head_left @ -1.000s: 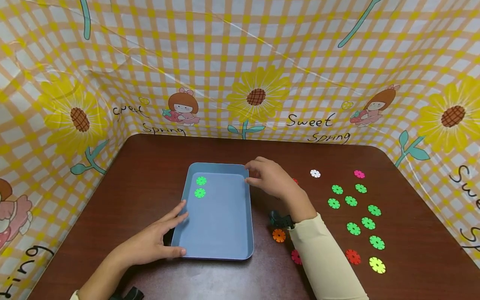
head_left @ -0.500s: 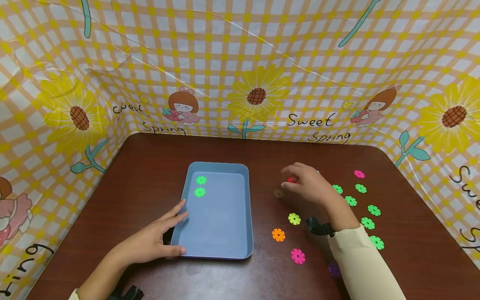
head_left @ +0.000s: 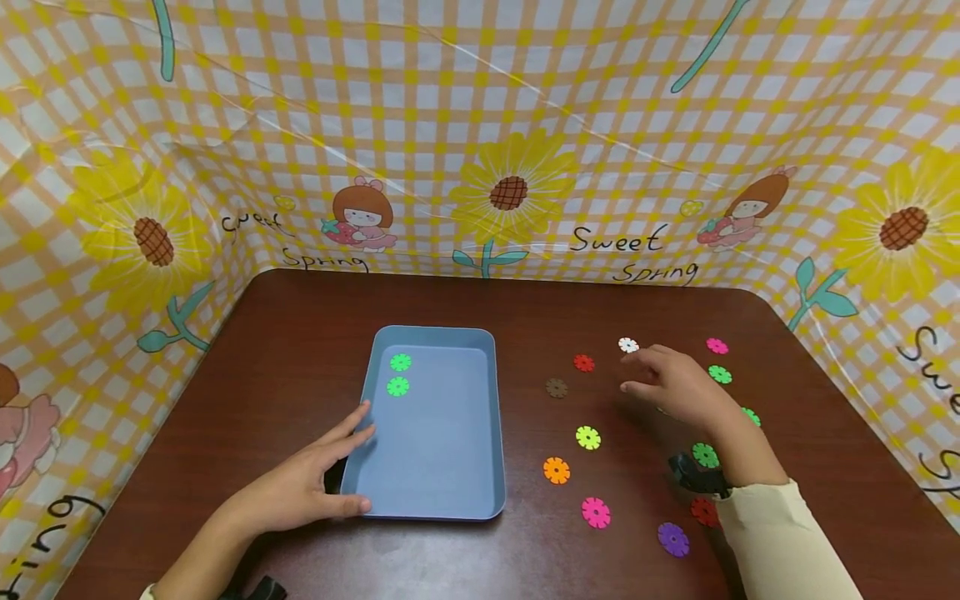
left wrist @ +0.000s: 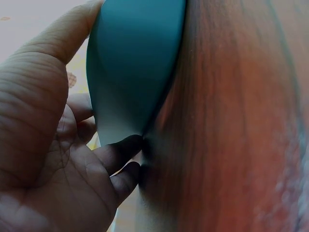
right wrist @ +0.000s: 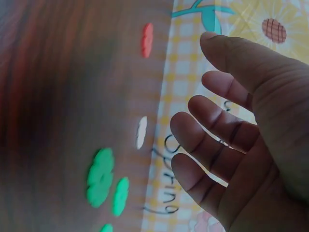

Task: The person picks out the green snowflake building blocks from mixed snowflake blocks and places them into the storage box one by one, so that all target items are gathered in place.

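Note:
A blue rectangular tray lies on the table with two bright green notched plastic discs near its far left corner. My left hand holds the tray's near left corner; in the left wrist view its thumb reaches over the rim and other fingers bear on the outer wall. My right hand hovers over the loose discs on the right, fingers loosely bent, palm bare in the right wrist view. Nearest its fingertips is a white disc. Green discs lie below it, some hidden by the hand.
Between tray and right hand lie a red disc, a brown disc, a yellow disc, an orange disc and a pink disc. A purple disc sits nearer. A checked cloth surrounds the table.
My right hand has moved rightward from the tray's far right corner, past the red disc, to above the green discs. The left hand and tray stay in place.

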`<move>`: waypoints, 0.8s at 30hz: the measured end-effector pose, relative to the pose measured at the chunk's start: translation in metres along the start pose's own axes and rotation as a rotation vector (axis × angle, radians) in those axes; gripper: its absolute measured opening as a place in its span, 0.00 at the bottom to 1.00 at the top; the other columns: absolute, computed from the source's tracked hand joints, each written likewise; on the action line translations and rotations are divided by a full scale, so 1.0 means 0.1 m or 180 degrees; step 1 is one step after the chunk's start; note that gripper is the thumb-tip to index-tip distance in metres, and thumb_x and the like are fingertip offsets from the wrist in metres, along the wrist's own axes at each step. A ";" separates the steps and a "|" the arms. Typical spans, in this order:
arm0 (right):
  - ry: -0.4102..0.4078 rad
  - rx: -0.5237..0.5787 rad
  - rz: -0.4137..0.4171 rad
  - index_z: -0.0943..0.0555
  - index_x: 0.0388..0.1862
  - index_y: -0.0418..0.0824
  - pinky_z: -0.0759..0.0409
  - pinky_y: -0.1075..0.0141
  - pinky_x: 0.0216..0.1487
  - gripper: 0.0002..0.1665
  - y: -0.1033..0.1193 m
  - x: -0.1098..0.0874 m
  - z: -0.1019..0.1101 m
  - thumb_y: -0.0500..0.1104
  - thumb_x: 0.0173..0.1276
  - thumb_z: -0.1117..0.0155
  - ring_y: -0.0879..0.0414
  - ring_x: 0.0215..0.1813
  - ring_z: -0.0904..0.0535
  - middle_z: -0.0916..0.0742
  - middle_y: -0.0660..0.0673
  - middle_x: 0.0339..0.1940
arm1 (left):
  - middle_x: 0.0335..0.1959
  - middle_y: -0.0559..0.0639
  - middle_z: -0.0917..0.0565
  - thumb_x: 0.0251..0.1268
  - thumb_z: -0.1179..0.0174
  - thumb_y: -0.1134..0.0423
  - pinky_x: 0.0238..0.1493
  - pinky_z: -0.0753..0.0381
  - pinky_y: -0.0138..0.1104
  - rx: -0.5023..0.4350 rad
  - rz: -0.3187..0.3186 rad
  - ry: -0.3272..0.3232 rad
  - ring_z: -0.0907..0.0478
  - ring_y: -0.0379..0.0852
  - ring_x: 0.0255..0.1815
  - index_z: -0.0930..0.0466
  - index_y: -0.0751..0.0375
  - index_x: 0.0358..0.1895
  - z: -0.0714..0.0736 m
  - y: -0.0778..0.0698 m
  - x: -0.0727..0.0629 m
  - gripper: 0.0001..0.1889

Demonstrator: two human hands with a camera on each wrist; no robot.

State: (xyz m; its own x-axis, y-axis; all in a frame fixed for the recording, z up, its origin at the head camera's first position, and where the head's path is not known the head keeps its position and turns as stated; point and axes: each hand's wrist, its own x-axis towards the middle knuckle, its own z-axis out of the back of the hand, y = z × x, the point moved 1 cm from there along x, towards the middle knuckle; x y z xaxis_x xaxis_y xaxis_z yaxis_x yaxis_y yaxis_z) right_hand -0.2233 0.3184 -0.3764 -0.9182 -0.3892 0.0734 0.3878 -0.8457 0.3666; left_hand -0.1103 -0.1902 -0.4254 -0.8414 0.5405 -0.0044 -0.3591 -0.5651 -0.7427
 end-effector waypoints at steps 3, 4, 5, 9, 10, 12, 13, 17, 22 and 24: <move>0.0021 0.0039 -0.0058 0.18 0.54 0.35 0.27 0.55 0.39 0.22 -0.06 -0.07 -0.01 0.44 0.65 0.28 0.51 0.39 0.27 0.19 0.42 0.43 | 0.82 0.48 0.56 0.59 0.32 0.39 0.67 0.39 0.57 0.0005 0.0014 0.0004 0.54 0.52 0.79 0.42 0.61 0.77 0.00 0.01 -0.01 0.49; 0.0026 0.0057 -0.0064 0.18 0.54 0.35 0.26 0.54 0.40 0.22 -0.08 -0.09 -0.02 0.45 0.65 0.28 0.50 0.40 0.26 0.18 0.42 0.44 | 0.82 0.48 0.56 0.59 0.32 0.39 0.67 0.39 0.57 0.0011 0.0014 0.0003 0.54 0.52 0.79 0.42 0.61 0.77 0.00 0.01 0.00 0.49; 0.0039 0.0077 -0.0088 0.19 0.54 0.35 0.25 0.53 0.42 0.22 -0.10 -0.10 -0.02 0.45 0.65 0.28 0.48 0.42 0.25 0.18 0.41 0.47 | 0.82 0.48 0.56 0.59 0.32 0.39 0.67 0.40 0.57 0.0015 0.0009 -0.0003 0.54 0.52 0.79 0.42 0.62 0.77 0.00 0.01 0.00 0.49; 0.0060 0.0089 -0.0137 0.19 0.54 0.34 0.24 0.47 0.47 0.22 -0.16 -0.16 -0.01 0.45 0.66 0.28 0.42 0.47 0.22 0.18 0.36 0.50 | 0.82 0.47 0.57 0.58 0.32 0.39 0.67 0.40 0.57 0.0040 0.0015 -0.0017 0.54 0.52 0.79 0.42 0.62 0.77 0.01 0.01 0.00 0.50; 0.0065 0.0086 -0.0145 0.19 0.54 0.34 0.23 0.46 0.47 0.23 -0.17 -0.18 -0.01 0.45 0.66 0.28 0.41 0.48 0.22 0.18 0.35 0.51 | 0.82 0.47 0.57 0.58 0.32 0.38 0.67 0.40 0.57 0.0044 0.0017 -0.0016 0.54 0.52 0.79 0.42 0.63 0.77 0.01 0.01 0.00 0.50; 0.0069 0.0086 -0.0148 0.19 0.54 0.33 0.23 0.45 0.47 0.23 -0.18 -0.21 0.00 0.44 0.65 0.28 0.41 0.47 0.21 0.18 0.34 0.51 | 0.82 0.47 0.57 0.58 0.32 0.38 0.67 0.40 0.57 0.0053 0.0025 -0.0012 0.54 0.52 0.79 0.42 0.63 0.77 0.01 0.01 0.00 0.50; 0.0064 0.0078 -0.0147 0.19 0.53 0.33 0.23 0.46 0.47 0.22 -0.19 -0.22 0.00 0.44 0.65 0.28 0.42 0.47 0.21 0.17 0.34 0.50 | 0.82 0.47 0.57 0.58 0.32 0.38 0.67 0.40 0.57 0.0047 0.0025 -0.0012 0.54 0.52 0.79 0.42 0.63 0.77 0.01 0.01 0.00 0.50; 0.0057 0.0040 -0.0123 0.18 0.51 0.34 0.22 0.50 0.45 0.20 -0.22 -0.27 0.02 0.43 0.64 0.27 0.46 0.43 0.21 0.16 0.36 0.48 | 0.82 0.47 0.57 0.58 0.32 0.39 0.68 0.40 0.57 0.0039 0.0037 -0.0004 0.54 0.52 0.79 0.42 0.63 0.77 0.01 0.00 0.01 0.50; 0.0081 -0.0012 -0.0159 0.18 0.52 0.35 0.23 0.50 0.44 0.21 -0.31 -0.32 0.01 0.44 0.64 0.27 0.47 0.42 0.22 0.16 0.37 0.48 | 0.82 0.48 0.57 0.58 0.31 0.39 0.68 0.40 0.57 0.0032 0.0044 -0.0010 0.54 0.51 0.79 0.42 0.62 0.77 0.01 0.01 0.01 0.50; 0.0125 -0.0021 -0.0183 0.18 0.53 0.34 0.23 0.49 0.44 0.22 -0.34 -0.34 0.00 0.45 0.63 0.26 0.47 0.42 0.22 0.16 0.38 0.48 | 0.82 0.48 0.56 0.57 0.31 0.39 0.68 0.40 0.57 0.0031 0.0044 -0.0012 0.54 0.51 0.79 0.42 0.62 0.77 0.01 0.01 0.00 0.50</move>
State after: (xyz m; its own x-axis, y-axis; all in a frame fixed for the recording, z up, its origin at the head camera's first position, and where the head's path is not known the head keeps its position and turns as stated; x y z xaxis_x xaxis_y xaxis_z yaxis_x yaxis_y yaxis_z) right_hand -0.2058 0.3605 -0.3913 -0.9352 -0.3538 0.0160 0.3351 -0.8694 0.3632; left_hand -0.1112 -0.1911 -0.4256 -0.8478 0.5302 -0.0120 -0.3514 -0.5785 -0.7361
